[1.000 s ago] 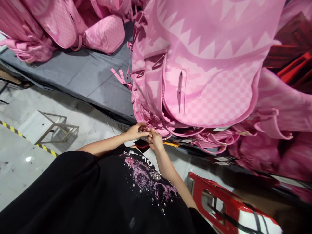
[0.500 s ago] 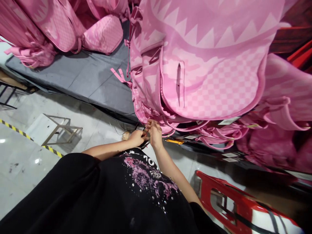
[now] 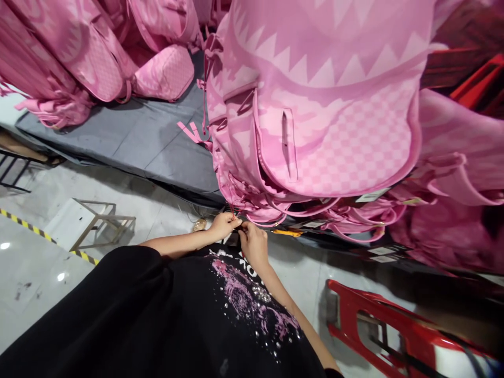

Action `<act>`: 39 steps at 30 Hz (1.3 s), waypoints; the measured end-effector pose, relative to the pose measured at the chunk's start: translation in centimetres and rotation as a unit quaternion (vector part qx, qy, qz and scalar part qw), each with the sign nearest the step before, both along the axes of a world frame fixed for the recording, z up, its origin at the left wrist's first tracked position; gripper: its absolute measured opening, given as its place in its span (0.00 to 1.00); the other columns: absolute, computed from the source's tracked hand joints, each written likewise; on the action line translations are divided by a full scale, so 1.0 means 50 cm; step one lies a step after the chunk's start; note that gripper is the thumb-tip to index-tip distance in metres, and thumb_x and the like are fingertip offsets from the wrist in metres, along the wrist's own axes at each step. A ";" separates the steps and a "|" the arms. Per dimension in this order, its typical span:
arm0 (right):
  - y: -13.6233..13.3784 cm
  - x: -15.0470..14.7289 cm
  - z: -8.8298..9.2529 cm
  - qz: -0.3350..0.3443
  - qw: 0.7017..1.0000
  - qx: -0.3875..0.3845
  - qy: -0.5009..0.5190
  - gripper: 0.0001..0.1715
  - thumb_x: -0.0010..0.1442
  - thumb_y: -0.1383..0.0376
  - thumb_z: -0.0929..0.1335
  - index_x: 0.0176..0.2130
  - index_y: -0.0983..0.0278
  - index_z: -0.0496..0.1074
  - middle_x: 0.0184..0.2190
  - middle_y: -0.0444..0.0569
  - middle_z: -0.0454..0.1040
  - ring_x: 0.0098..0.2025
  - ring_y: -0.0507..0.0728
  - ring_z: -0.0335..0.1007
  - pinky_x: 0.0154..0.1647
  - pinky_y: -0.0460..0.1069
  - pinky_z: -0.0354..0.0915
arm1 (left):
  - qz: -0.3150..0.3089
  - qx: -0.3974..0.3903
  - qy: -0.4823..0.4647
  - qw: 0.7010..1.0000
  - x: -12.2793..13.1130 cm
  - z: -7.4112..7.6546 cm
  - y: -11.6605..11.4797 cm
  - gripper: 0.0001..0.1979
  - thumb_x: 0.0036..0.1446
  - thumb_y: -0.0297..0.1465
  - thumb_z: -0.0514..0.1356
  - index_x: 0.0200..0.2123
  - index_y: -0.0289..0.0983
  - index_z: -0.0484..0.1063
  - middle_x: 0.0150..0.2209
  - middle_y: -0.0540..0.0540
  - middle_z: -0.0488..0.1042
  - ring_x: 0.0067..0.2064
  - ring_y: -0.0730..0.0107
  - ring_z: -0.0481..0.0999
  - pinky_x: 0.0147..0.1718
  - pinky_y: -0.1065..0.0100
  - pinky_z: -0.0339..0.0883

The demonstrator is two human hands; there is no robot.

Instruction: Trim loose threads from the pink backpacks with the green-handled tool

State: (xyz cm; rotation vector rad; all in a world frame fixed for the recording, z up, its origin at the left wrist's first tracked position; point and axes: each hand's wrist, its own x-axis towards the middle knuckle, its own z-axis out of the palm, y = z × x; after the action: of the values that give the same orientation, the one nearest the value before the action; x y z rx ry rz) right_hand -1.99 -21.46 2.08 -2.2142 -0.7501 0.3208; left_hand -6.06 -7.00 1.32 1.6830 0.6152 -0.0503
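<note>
My left hand [image 3: 225,226] is closed in a pinch at the front edge of the table, its fingertips on a thin reddish thread [image 3: 233,210]. Close beside it, my right hand [image 3: 255,242] has its fingers curled and pinched together; what they hold is too small to make out. Just above both hands hangs the lower corner of a large pink backpack [image 3: 338,131] with a checkered front pocket and a white tooth pattern. Its pink straps [image 3: 263,215] droop over the table edge near my right hand.
More pink backpacks [image 3: 165,73] stand on the grey-covered table [image 3: 137,139]. An orange-handled tool [image 3: 287,232] lies right of my hands. A red plastic stool [image 3: 354,310] stands at lower right, a white-topped stool [image 3: 73,223] at left on the tiled floor.
My right hand has turned and lowered, its fingers now curled beside the left. My left hand has shifted slightly right, and a thin reddish thread shows at its fingertips. The view has shifted a little.
</note>
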 end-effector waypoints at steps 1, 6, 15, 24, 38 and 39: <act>0.002 0.002 -0.003 -0.002 1.000 -0.015 -0.014 0.07 0.63 0.64 0.62 0.40 0.62 0.68 0.33 0.51 0.76 0.38 0.62 0.70 0.48 0.57 0.58 | -0.006 -0.005 -0.001 1.000 0.003 0.005 0.004 0.09 0.57 0.32 0.61 0.28 0.33 0.73 0.29 0.48 0.77 0.33 0.71 0.75 0.36 0.71 0.67; 0.039 -0.010 -0.012 -0.002 0.997 -0.056 -0.058 0.10 0.66 0.64 0.61 0.46 0.64 0.67 0.32 0.51 0.77 0.38 0.62 0.71 0.49 0.56 0.58 | -0.019 -0.007 0.002 1.000 -0.006 0.037 0.054 0.06 0.58 0.31 0.61 0.33 0.34 0.73 0.34 0.47 0.79 0.37 0.71 0.78 0.40 0.71 0.68; 0.159 -0.061 -0.008 -0.001 0.992 -0.073 -0.099 0.16 0.67 0.66 0.59 0.47 0.65 0.72 0.39 0.55 0.79 0.41 0.62 0.70 0.58 0.60 0.55 | -0.008 0.068 0.012 0.998 -0.026 0.059 0.198 0.21 0.60 0.31 0.60 0.57 0.35 0.67 0.31 0.52 0.75 0.34 0.70 0.74 0.39 0.69 0.65; 0.226 -0.081 -0.005 -0.060 0.993 -0.037 -0.093 0.16 0.67 0.63 0.59 0.44 0.63 0.74 0.34 0.53 0.79 0.35 0.59 0.71 0.58 0.59 0.57 | -0.072 0.073 -0.044 0.994 -0.008 0.043 0.301 0.15 0.67 0.35 0.52 0.38 0.33 0.76 0.34 0.46 0.81 0.35 0.71 0.79 0.36 0.73 0.68; 0.239 -0.041 0.034 -0.274 0.959 0.067 -0.005 0.10 0.64 0.58 0.58 0.40 0.61 0.63 0.25 0.43 0.69 0.24 0.54 0.64 0.28 0.48 0.62 | -0.280 0.260 -0.033 0.924 0.065 0.119 0.384 0.21 0.61 0.26 0.56 0.56 0.44 0.76 0.41 0.44 0.82 0.47 0.58 0.80 0.51 0.64 0.68; 0.241 -0.028 0.037 -0.280 0.958 0.060 -0.007 0.13 0.64 0.57 0.59 0.41 0.62 0.64 0.24 0.42 0.68 0.24 0.55 0.63 0.28 0.48 0.62 | -0.287 0.267 -0.031 0.920 0.072 0.122 0.385 0.21 0.61 0.27 0.56 0.56 0.44 0.76 0.41 0.44 0.82 0.47 0.58 0.80 0.51 0.64 0.68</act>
State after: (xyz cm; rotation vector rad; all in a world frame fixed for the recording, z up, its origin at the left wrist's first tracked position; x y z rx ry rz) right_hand -3.37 -9.42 3.93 -2.2040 -0.1224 -0.0253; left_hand -2.48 12.23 7.45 2.3440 0.0568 -0.2679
